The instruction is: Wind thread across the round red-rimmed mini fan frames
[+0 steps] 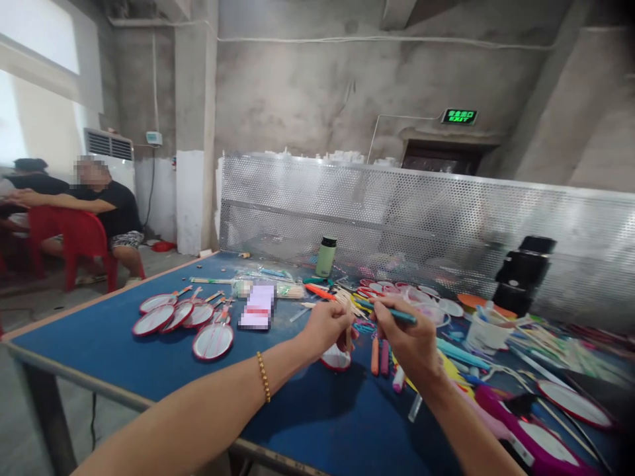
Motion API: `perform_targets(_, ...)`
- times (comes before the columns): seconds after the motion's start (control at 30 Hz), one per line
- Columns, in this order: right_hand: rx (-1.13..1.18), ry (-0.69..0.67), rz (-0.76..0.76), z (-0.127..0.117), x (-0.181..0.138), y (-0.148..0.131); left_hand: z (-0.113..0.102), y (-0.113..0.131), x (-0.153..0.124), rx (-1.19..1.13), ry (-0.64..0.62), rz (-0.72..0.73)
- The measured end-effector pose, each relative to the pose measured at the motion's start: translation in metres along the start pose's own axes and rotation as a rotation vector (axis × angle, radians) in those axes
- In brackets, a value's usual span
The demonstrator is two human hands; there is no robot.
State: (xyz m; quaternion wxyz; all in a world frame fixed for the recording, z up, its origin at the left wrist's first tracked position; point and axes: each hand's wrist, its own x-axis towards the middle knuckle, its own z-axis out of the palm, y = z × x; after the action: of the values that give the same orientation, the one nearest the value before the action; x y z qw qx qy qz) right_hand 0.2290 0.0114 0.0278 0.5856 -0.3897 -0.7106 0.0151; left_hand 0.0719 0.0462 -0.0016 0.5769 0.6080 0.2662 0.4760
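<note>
My left hand [327, 325] is closed, its fingers pinching a wooden stick handle. Below those fingers shows a small round white fan [336, 359] with a red rim, which seems to belong to that handle; the joint is hidden. My right hand [411, 340] grips a teal pen [399, 313] like a writing tool, with its tip pointing left toward the handle. Both hands are over the middle of the blue table [292, 396]. Just beneath my right hand lie an orange marker [375, 356] and a purple marker [385, 357].
Several red-rimmed fans [213, 340] lie at the left, beside a phone [256, 306]. A green bottle [326, 256] stands behind. To the right are a white tub [486, 332], a purple tool [516, 423] and sticks. A perforated metal screen [307, 192] borders the table; a person [122, 205] sits far left.
</note>
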Motion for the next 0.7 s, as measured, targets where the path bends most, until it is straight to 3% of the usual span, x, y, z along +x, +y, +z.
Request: perform_targets(0.7, -0.04, -0.027, 0.001, 0.0008, 0.0, 0.002, 0.0013, -0.0001, 0.0018, 0.031, 0.016, -0.025)
